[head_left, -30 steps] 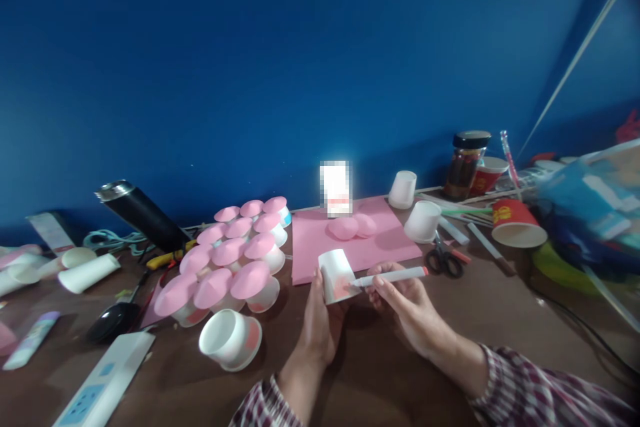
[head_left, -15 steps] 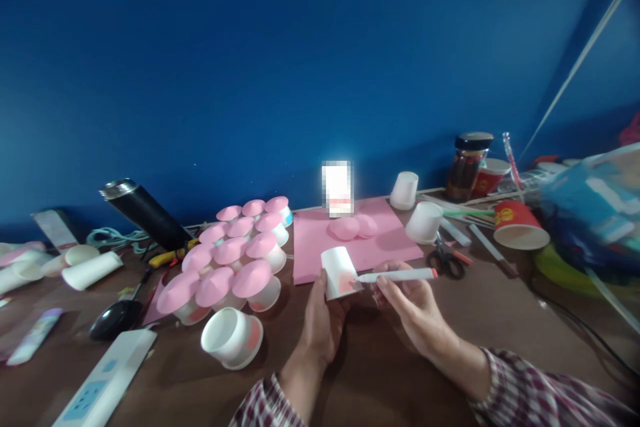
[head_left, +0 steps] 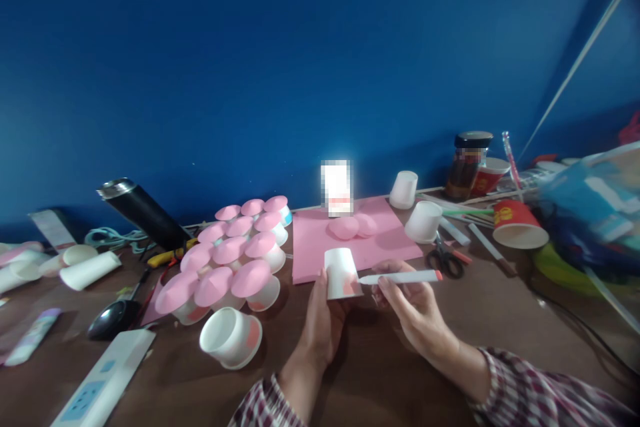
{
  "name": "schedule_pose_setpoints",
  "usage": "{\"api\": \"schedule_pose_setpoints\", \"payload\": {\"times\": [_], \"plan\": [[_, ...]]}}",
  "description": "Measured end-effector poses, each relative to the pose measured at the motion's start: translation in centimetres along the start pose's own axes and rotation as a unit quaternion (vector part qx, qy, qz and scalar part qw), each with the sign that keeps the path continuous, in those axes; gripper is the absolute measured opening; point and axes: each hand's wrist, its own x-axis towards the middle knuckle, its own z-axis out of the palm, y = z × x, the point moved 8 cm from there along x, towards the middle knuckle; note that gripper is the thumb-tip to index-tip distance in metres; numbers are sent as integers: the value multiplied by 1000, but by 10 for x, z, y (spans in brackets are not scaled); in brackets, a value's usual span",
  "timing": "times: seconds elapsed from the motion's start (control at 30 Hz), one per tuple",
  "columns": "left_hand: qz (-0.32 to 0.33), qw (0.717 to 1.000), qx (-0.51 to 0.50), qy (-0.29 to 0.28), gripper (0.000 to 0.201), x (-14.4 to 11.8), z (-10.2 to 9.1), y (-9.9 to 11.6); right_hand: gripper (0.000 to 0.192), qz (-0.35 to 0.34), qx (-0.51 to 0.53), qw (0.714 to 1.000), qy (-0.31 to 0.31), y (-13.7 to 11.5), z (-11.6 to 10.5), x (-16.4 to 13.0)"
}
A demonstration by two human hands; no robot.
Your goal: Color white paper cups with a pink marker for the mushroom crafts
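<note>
My left hand [head_left: 320, 323] holds a small white paper cup [head_left: 341, 272] upside down, with a pink coloured patch low on its right side. My right hand [head_left: 413, 303] grips a white marker with a pink end [head_left: 400, 277], lying almost level, its tip touching the patch. Left of the hands stands a cluster of several cut cups topped with pink paper domes [head_left: 230, 260]. A short white cup with a pink patch [head_left: 230, 339] lies on its side in front of them. A pink paper sheet [head_left: 350, 240] with two pink discs [head_left: 351, 226] lies just beyond the held cup.
On the brown table: black-handled scissors [head_left: 444, 259], two upturned white cups [head_left: 424, 221], a red cup on its side [head_left: 517, 225], a dark-lidded jar [head_left: 465, 157], a black flask [head_left: 143, 213], a black mouse [head_left: 107, 320], a white power strip [head_left: 100, 383]. Blue wall behind.
The held cup has turned more upright in my left hand, so less of the pink patch shows. The marker has shifted slightly right and lies more level.
</note>
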Motion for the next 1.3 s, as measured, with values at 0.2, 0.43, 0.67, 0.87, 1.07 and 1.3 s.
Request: {"api": "schedule_pose_setpoints", "payload": {"times": [0.2, 0.43, 0.67, 0.87, 1.07, 1.3], "plan": [[-4, 1000, 4, -14, 56, 0, 2, 0, 27, -6, -14, 1000, -1, 1, -1, 0], [13, 1000, 0, -19, 48, 2, 3, 2, 27, 0, 1, 1000, -4, 4, 0, 1], [16, 1000, 5, -4, 44, 2, 0, 2, 27, 21, 18, 1000, -8, 4, 3, -1], [13, 1000, 8, -8, 48, 2, 0, 1, 29, 14, 13, 1000, -8, 2, 4, 0], [5, 1000, -1, 1, 47, 3, -3, -1, 27, 9, 15, 1000, -14, 4, 3, -1], [9, 1000, 7, -5, 46, 2, -1, 0, 24, 1, 15, 1000, -21, 6, 3, -1]]}}
